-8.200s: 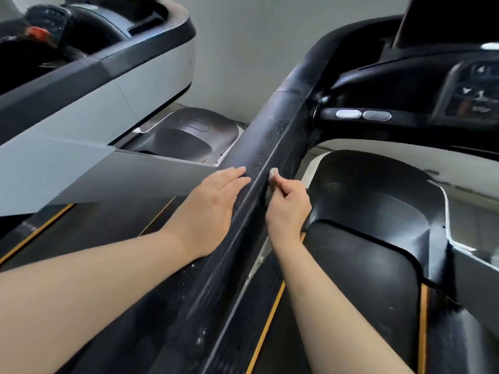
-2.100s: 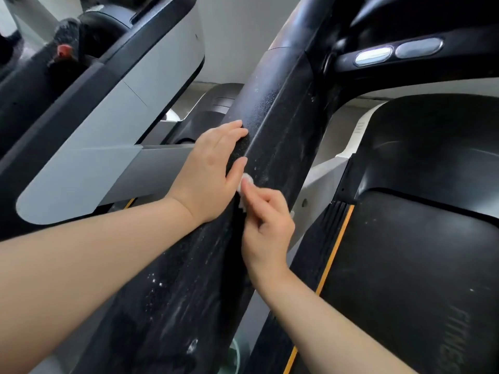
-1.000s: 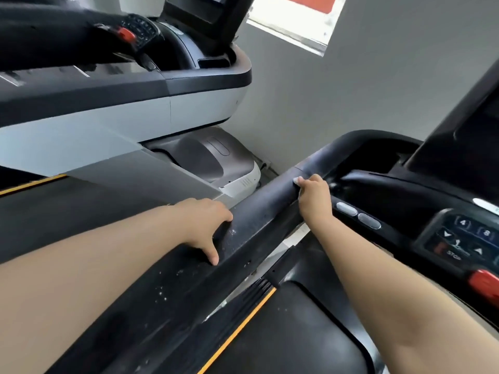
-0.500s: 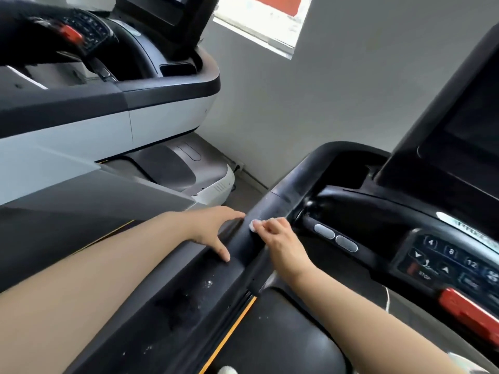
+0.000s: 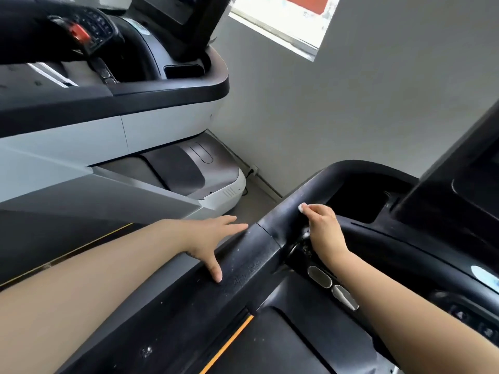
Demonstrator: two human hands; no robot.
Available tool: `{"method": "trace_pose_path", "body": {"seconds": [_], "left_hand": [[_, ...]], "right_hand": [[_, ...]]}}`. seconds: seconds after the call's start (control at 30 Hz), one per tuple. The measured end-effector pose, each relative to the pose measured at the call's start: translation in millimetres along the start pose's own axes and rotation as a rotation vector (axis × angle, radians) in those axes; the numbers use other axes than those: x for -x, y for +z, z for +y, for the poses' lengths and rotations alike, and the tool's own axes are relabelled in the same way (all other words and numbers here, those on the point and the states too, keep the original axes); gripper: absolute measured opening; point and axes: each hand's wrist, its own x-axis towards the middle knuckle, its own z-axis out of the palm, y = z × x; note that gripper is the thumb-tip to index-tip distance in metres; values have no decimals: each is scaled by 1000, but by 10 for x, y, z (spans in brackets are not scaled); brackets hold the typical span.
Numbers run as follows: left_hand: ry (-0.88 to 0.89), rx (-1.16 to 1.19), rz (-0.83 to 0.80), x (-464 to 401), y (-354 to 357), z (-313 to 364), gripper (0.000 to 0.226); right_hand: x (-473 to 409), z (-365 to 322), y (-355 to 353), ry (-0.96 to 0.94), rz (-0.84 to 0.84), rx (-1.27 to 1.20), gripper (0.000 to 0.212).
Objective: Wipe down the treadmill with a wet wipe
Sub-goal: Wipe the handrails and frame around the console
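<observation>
head view
left hand: the left hand (image 5: 209, 240) lay flat and spread on the speckled black handrail (image 5: 243, 261) of the near black treadmill (image 5: 310, 344); the fingers were straight, reaching over the rail's far edge, the thumb was stretched back along the rail top, and it held nothing.
right hand: the right hand (image 5: 322, 229) was curled, pinching a small bunched white wet wipe (image 5: 301, 208) at its fingertips.
wet wipe: only a small white bit showed beyond the fingers, pressed against the black curved front corner of the handrail, just ahead of the left hand and beside the dark recessed pocket (image 5: 361, 203) of the console.
handrail surface: pale specks and smears showed along the rail between the two hands and further back toward the camera.
writing: no lettering could be read; the keys on the near console at the right edge were too blurred to tell.
near the right wrist: two oval silver grip sensors (image 5: 333, 286) sat on the black crossbar, just beside the forearm.
belt edge: an orange stripe (image 5: 229, 344) ran along the side of the near deck.
neighbour: a second grey and black treadmill (image 5: 113, 130) stood to the left, with a red stop button (image 5: 79, 33) on its console and a dark grey motor cover (image 5: 189, 166) below.
background: a grey wall (image 5: 351, 103) with a bright window (image 5: 283, 20) stood behind both machines.
</observation>
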Motion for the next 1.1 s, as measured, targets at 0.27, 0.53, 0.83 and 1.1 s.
{"method": "trace_pose_path", "body": {"seconds": [0.27, 0.53, 0.83, 1.1], "left_hand": [[-60, -73, -63, -61, 2, 12, 118], [-104, -72, -78, -28, -11, 48, 114], [-135, -105, -73, -4, -4, 78, 111], [-165, -78, -87, 27, -26, 149, 104]], "right_hand": [[815, -804, -76, -473, -147, -453, 42], [-20, -128, 123, 68, -165, -305, 51], [332, -325, -18, -398, -182, -85, 66], [-3, -254, 136, -30, -281, -220, 84]]}}
